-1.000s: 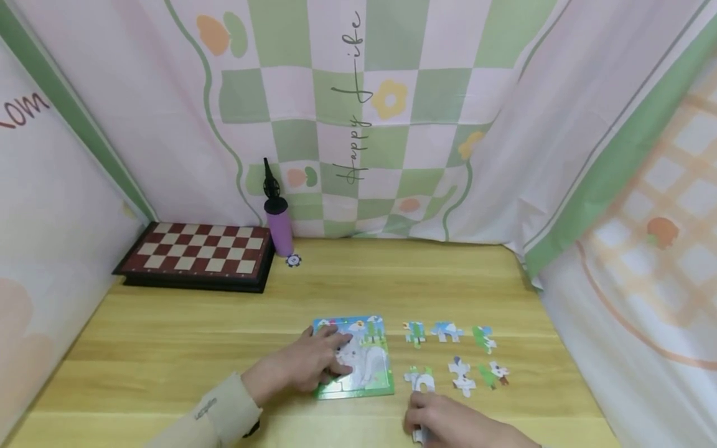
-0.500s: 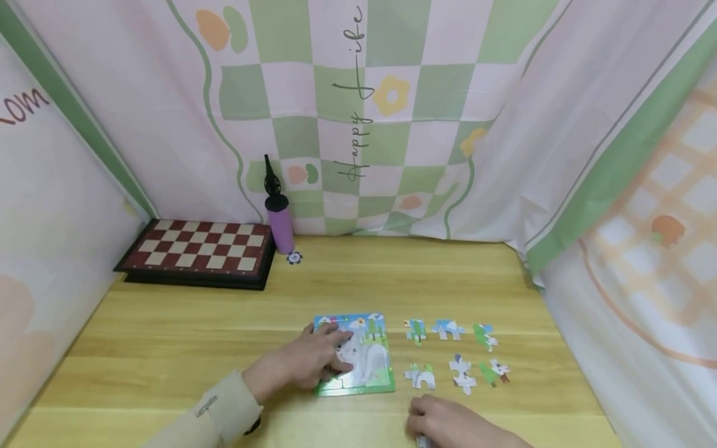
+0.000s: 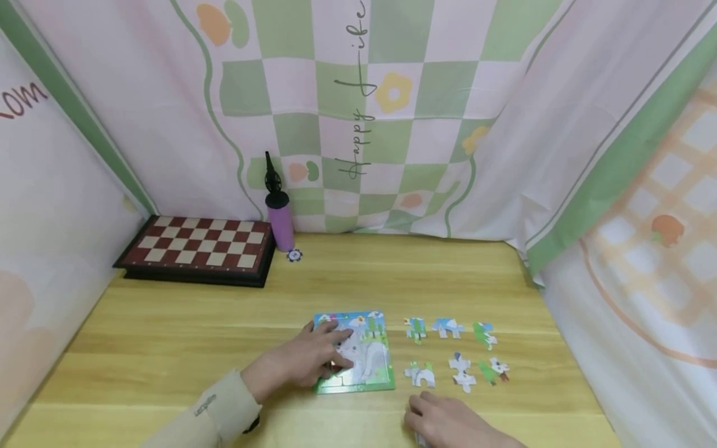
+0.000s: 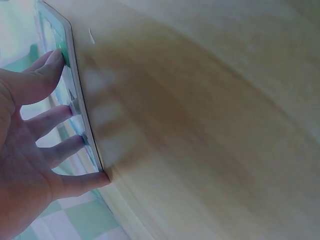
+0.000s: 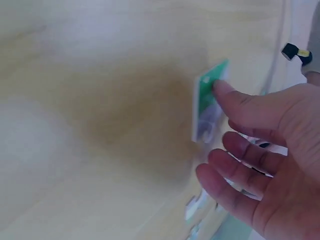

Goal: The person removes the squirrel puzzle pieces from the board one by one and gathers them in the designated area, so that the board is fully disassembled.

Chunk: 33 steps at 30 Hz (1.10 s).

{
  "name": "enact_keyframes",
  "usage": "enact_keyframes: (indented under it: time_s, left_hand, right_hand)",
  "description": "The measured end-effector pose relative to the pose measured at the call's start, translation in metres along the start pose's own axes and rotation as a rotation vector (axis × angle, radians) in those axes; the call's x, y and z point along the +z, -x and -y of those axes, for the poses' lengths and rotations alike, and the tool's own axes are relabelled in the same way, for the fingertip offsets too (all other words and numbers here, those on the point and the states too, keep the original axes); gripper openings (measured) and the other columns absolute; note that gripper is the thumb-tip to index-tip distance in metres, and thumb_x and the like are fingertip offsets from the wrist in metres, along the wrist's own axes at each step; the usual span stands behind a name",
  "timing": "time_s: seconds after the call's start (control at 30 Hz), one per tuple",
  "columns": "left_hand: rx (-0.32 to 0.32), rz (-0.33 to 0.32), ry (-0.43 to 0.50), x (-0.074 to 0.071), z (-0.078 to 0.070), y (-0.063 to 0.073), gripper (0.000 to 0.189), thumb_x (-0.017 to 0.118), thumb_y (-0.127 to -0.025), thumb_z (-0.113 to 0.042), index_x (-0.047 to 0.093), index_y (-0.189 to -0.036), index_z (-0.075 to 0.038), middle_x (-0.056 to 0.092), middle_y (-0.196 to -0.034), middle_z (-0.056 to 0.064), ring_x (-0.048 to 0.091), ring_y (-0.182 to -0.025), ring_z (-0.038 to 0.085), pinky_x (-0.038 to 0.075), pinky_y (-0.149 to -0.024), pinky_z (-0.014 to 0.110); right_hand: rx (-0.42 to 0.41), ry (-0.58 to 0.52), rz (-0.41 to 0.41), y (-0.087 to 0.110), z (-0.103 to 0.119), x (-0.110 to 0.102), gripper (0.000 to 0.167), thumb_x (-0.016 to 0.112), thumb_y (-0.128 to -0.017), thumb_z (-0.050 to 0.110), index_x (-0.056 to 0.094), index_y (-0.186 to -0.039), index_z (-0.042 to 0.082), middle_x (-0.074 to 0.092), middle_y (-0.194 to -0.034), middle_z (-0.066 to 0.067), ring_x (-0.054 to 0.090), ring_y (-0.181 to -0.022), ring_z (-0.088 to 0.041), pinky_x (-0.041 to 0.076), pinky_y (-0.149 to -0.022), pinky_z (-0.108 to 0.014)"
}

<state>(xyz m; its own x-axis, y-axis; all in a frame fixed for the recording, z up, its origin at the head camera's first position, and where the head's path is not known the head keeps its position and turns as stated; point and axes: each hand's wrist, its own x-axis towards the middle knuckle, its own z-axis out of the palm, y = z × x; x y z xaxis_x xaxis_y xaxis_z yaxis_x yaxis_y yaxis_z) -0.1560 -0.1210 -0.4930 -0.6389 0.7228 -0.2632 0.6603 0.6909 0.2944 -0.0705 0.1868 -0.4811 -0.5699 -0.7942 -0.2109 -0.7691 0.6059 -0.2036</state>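
My left hand point(image 3: 313, 358) rests spread on the puzzle board point(image 3: 378, 389), a tray with a grey animal picture and a green and blue border. In the left wrist view, the thumb and fingertips lie over the board's edge point(image 4: 80, 90). My right hand point(image 3: 445, 420) is near the front of the table, right of the board. It pinches a green and pale puzzle piece point(image 5: 205, 105), with the thumb on the face and the other fingers curled. From the head view most of that piece is hidden under the hand.
Several loose puzzle pieces point(image 3: 462, 379) lie in two rows right of the board. A chessboard box point(image 3: 201, 246) sits at the back left, beside a purple hand pump point(image 3: 281, 227) and a small round token point(image 3: 294, 255). Curtains point(image 3: 386, 174) hang behind the wooden table point(image 3: 392, 274).
My right hand has drawn slightly away from the nearest loose piece, toward the front edge, with its piece. The left hand stays on the board. The head view has tilted down a little.
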Motion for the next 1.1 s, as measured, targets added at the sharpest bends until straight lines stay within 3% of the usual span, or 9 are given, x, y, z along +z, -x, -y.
enact_keyframes:
  time_s: [0.1,0.17,0.3,0.43,0.6,0.73,0.93,1.1]
  left_hand:
    - [0.002,-0.005,0.004,0.0,0.0,0.001,0.049,0.073,-0.094,-0.023,0.063,-0.134,-0.049,0.031,-0.172,0.001,0.025,-0.16,0.04,0.027,-0.121,0.078]
    - [0.001,-0.006,0.0,0.0,0.001,0.002,0.049,0.073,-0.094,-0.023,0.062,-0.134,-0.049,0.031,-0.172,0.001,0.026,-0.16,0.04,0.026,-0.122,0.078]
    - [0.002,-0.012,-0.009,0.001,0.002,0.003,0.049,0.072,-0.094,-0.024,0.061,-0.135,-0.05,0.031,-0.172,0.001,0.025,-0.16,0.04,0.026,-0.122,0.077]
    - [0.016,-0.026,0.004,0.003,0.003,0.003,0.05,0.072,-0.095,-0.024,0.061,-0.135,-0.05,0.031,-0.172,0.0,0.025,-0.16,0.04,0.025,-0.122,0.078]
    - [0.024,-0.049,-0.004,0.006,0.005,0.002,0.05,0.072,-0.094,-0.024,0.061,-0.135,-0.05,0.031,-0.172,0.0,0.025,-0.16,0.039,0.025,-0.122,0.078]
    - [0.031,-0.063,-0.019,0.007,0.006,0.001,0.051,0.073,-0.093,-0.024,0.061,-0.135,-0.05,0.031,-0.172,-0.001,0.026,-0.16,0.039,0.026,-0.122,0.077]
    - [0.029,-0.09,0.008,0.009,0.009,0.002,0.047,0.076,-0.091,-0.022,0.067,-0.13,-0.046,0.033,-0.171,0.0,0.027,-0.16,0.04,0.026,-0.121,0.078]
    - [0.038,-0.115,0.022,0.01,0.009,0.002,0.042,0.078,-0.089,-0.024,0.07,-0.125,-0.044,0.035,-0.17,0.0,0.03,-0.158,0.041,0.028,-0.12,0.079]
  right_hand:
    - [-0.016,0.04,-0.038,-0.005,0.003,-0.007,0.032,0.07,-0.095,0.047,0.072,-0.109,0.018,0.064,-0.098,0.009,0.05,-0.082,0.001,0.047,-0.064,-0.014]
    - [-0.014,0.067,-0.082,-0.012,0.005,-0.012,0.028,0.075,-0.093,0.034,0.069,-0.115,0.018,0.066,-0.106,0.008,0.058,-0.091,-0.003,0.055,-0.072,-0.019]
    - [0.005,0.051,-0.175,-0.032,0.008,-0.019,0.039,0.073,-0.094,0.026,0.063,-0.129,0.013,0.069,-0.126,0.0,0.066,-0.116,-0.017,0.061,-0.098,-0.035]
    - [0.059,-0.058,-0.244,-0.057,0.004,-0.02,0.045,0.074,-0.092,0.021,0.06,-0.132,0.005,0.068,-0.132,-0.007,0.065,-0.124,-0.023,0.058,-0.107,-0.041]
    - [0.158,-0.165,-0.262,-0.084,0.003,-0.019,0.054,0.077,-0.09,0.025,0.058,-0.136,0.002,0.069,-0.133,-0.011,0.064,-0.123,-0.024,0.057,-0.108,-0.044]
    - [0.179,-0.182,-0.257,-0.098,0.006,-0.018,0.064,0.081,-0.086,0.031,0.058,-0.139,0.003,0.072,-0.13,-0.01,0.065,-0.119,-0.024,0.06,-0.102,-0.042]
    - [0.133,-0.178,-0.283,-0.108,0.011,-0.016,0.058,0.086,-0.08,0.022,0.062,-0.131,0.01,0.076,-0.118,-0.004,0.067,-0.106,-0.019,0.061,-0.086,-0.03]
    - [0.113,-0.176,-0.283,-0.111,0.013,-0.014,0.061,0.087,-0.075,0.015,0.062,-0.13,0.008,0.075,-0.121,-0.004,0.066,-0.105,-0.019,0.061,-0.093,-0.033]
